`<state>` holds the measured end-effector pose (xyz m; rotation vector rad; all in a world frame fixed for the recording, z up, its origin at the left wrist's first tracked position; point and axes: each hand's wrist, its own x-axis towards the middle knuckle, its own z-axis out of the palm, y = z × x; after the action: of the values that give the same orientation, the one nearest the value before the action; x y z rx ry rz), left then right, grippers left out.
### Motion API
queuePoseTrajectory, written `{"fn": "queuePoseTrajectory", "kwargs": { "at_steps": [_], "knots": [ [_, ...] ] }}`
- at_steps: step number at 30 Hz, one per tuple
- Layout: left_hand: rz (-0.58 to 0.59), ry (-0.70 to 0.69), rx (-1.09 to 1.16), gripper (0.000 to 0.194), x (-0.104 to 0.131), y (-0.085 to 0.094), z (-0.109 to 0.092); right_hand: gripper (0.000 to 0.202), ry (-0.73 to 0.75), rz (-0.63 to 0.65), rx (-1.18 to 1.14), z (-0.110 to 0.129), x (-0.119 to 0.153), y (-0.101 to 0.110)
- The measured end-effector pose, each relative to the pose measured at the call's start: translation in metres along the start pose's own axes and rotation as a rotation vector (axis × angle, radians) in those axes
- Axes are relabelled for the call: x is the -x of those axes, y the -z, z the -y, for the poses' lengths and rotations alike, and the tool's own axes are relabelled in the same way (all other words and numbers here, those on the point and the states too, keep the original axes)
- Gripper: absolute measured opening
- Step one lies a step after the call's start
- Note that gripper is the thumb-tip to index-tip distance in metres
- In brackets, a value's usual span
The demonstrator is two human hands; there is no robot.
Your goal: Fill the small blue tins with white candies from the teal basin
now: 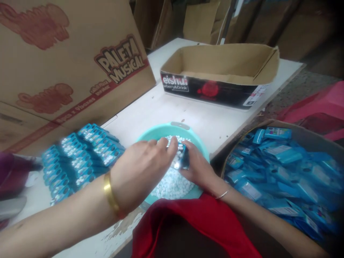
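Note:
A turquoise basin (202, 143) of small white pellets (172, 184) stands at the table's front edge. Over it, my right hand (197, 163) grips a small blue case (184, 157) with white pellets showing in it. My left hand (146, 166), with a gold bangle at the wrist, is beside the case, fingers bent together at its left side; whatever they pinch is hidden. Rows of blue cases holding white pellets (80, 157) stand on the table to the left.
A large printed carton (80, 64) rises at the back left. An open black box (223, 89) sits on the white table (150, 104). At the right is a round container (228, 157) full of blue cases (285, 172).

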<state>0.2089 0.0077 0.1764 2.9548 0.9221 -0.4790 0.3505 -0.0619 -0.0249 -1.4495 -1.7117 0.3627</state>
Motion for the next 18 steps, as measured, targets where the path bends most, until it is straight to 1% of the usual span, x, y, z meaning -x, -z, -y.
{"fn": "queuePoseTrajectory", "kwargs": {
  "at_steps": [1, 3, 4, 5, 6, 8, 9, 11, 13, 15, 16, 18],
  "knots": [
    [0.033, 0.005, -0.046, 0.041, 0.002, 0.003, 0.001, 0.084, -0.029, 0.005, -0.018, 0.001, -0.001, 0.001],
    [0.078, 0.036, -0.106, 0.032, 0.007, 0.003, 0.009, 0.084, -0.108, 0.023, -0.051, 0.003, -0.002, 0.003],
    [0.057, 0.056, -0.086, 0.023, 0.009, 0.0, 0.015, 0.084, -0.153, 0.032, -0.061, 0.005, -0.004, 0.005],
    [0.012, 0.081, -0.029, 0.015, 0.011, -0.006, 0.02, 0.084, -0.2, 0.042, -0.069, 0.007, -0.006, 0.007],
    [-0.045, 0.106, 0.058, 0.016, 0.012, -0.014, 0.025, 0.084, -0.244, 0.055, -0.079, 0.009, -0.007, 0.009],
    [-0.15, 0.149, 0.284, 0.029, 0.01, -0.036, 0.027, 0.084, -0.321, 0.097, -0.114, 0.014, -0.01, 0.013],
    [-0.183, 0.169, 0.39, 0.036, 0.008, -0.048, 0.024, 0.08, -0.353, 0.126, -0.135, 0.018, -0.01, 0.013],
    [-0.194, 0.215, 0.513, 0.046, 0.002, -0.072, 0.011, 0.071, -0.395, 0.192, -0.169, 0.025, -0.009, 0.011],
    [-0.163, 0.268, 0.515, 0.043, -0.003, -0.091, -0.003, 0.067, -0.414, 0.237, -0.191, 0.032, -0.006, 0.006],
    [-0.142, 0.302, 0.486, 0.029, -0.001, -0.101, -0.008, 0.072, -0.404, 0.251, -0.214, 0.037, -0.001, -0.001],
    [-0.15, 0.301, 0.487, 0.023, 0.003, -0.103, -0.006, 0.076, -0.385, 0.242, -0.227, 0.038, 0.001, -0.004],
    [-0.204, 0.29, 0.53, 0.018, 0.018, -0.101, 0.009, 0.086, -0.3, 0.214, -0.241, 0.039, 0.005, -0.006]
  ]
}}
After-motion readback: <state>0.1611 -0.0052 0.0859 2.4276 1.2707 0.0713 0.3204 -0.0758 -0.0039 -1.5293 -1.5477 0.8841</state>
